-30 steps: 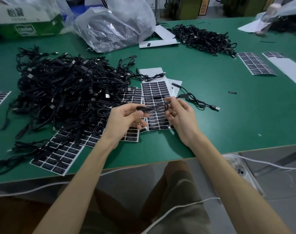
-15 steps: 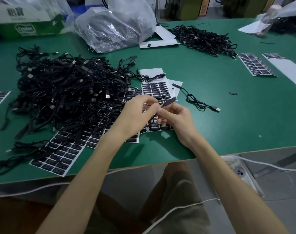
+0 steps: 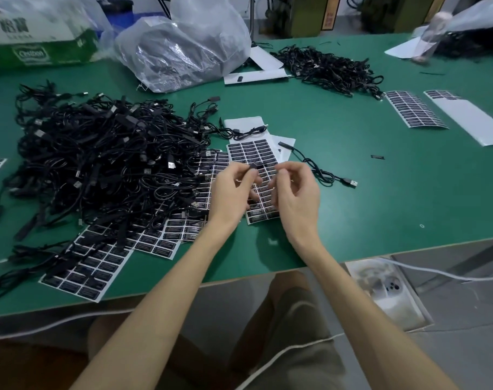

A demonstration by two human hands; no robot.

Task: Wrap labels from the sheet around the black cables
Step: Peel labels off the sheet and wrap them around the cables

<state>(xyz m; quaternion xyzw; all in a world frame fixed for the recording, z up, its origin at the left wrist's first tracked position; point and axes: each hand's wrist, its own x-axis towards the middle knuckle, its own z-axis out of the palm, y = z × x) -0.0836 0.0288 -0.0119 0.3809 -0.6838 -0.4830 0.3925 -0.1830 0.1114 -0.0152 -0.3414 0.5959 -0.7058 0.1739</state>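
My left hand (image 3: 234, 192) pinches a small black label (image 3: 252, 166) between thumb and forefinger, above the label sheet (image 3: 251, 149) of black stickers. My right hand (image 3: 294, 192) hovers just to its right with fingers curled and thumb and forefinger close together; whether they hold anything thin does not show. A big heap of black cables (image 3: 98, 164) lies left of my hands. One loose black cable (image 3: 318, 173) with a USB plug lies right of the sheet.
More label sheets (image 3: 90, 266) lie under the heap near the front edge, and others (image 3: 414, 112) at the far right. A plastic bag (image 3: 183, 49), a second cable pile (image 3: 329, 66) and a carton (image 3: 39, 38) stand at the back. A stray label (image 3: 377, 156) lies on the green table (image 3: 380, 206).
A second ago both hands held a cable over the sheet, then the right hand held a peeled label. Now the hands have drawn apart and the left hand pinches the black piece.
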